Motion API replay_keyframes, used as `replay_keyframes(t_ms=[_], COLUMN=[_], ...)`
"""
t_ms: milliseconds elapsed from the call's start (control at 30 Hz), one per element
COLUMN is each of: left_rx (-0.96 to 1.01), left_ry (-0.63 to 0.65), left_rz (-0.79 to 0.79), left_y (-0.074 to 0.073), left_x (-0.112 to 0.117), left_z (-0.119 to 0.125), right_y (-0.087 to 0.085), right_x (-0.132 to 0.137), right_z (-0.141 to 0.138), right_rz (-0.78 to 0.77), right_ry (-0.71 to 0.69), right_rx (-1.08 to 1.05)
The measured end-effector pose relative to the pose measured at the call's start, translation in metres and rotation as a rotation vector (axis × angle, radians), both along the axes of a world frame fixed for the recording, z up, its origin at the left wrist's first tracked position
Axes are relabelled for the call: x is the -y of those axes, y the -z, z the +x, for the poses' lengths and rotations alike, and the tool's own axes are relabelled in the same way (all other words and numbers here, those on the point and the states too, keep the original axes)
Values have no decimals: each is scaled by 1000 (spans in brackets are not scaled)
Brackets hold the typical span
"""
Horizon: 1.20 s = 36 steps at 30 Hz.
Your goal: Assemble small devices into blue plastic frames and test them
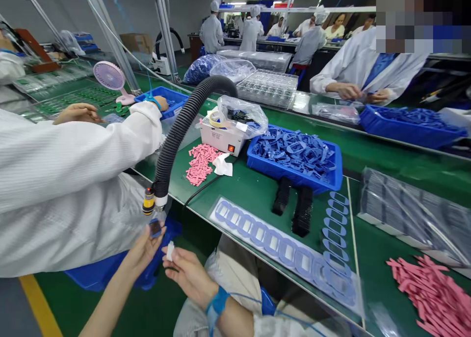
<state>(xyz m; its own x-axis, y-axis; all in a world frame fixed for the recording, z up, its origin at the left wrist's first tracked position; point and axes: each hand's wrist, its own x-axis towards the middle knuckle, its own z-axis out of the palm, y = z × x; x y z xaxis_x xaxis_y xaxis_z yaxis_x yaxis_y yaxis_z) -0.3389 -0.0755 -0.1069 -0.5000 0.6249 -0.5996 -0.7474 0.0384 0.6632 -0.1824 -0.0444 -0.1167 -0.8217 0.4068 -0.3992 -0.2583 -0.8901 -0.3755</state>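
Note:
My left hand [142, 251] pinches a small dark square part with a blue edge [155, 228], just below the nozzle [161, 202] of a black corrugated hose [176, 131]. A yellow-and-black device [148, 203] with a red light is fixed beside that nozzle. Close by on the right, my right hand [191, 273] grips a small white piece [170, 251] between thumb and fingers. A blue strap [217, 305] circles my right wrist. Both hands are off the table's front edge, apart from each other.
On the green table lie a strip of blue oval frames [272, 244], a blue bin of blue parts [294, 155], black stacks [302, 212] and pink pieces [202, 163]. A white box [221, 133] stands behind. At left a co-worker's white sleeve [73, 150] reaches across.

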Motion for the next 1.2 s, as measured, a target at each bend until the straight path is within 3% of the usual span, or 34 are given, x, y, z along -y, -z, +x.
replay_keyframes(t_ms=[100,233,300,433,533,633,700,867,1000,1200], left_rx=[56,135,186,327,435,462,457,435,411,404], left_ry=[120,297,387,566,658,734,743,760,779,761], left_rz=[18,102,147,355,496,523,503,449,424,377], left_y=[1,-25,-45,-83,-106,-121,-127,-127,-125,-126], left_x=[-26,-36,-38,-45,-55,-63,-65,-65,-64,-66], left_z=[41,107,141,205,243,266,275,291,300,309], right_y=[-24,-59,-76,-110,-126,-128,-123,-103,-98,-103], right_x=[11,10,3,-13,-21,-26,-28,-33,-30,-33], right_z=[49,117,149,196,219,236,246,270,284,289], right_rz=[-11,31,99,72,86,122,228,506,562,558], right_ry=[-25,33,172,608,764,786,815,803,759,784], right_rx=[-40,-133,-206,-90,19,112,131,282,401,353])
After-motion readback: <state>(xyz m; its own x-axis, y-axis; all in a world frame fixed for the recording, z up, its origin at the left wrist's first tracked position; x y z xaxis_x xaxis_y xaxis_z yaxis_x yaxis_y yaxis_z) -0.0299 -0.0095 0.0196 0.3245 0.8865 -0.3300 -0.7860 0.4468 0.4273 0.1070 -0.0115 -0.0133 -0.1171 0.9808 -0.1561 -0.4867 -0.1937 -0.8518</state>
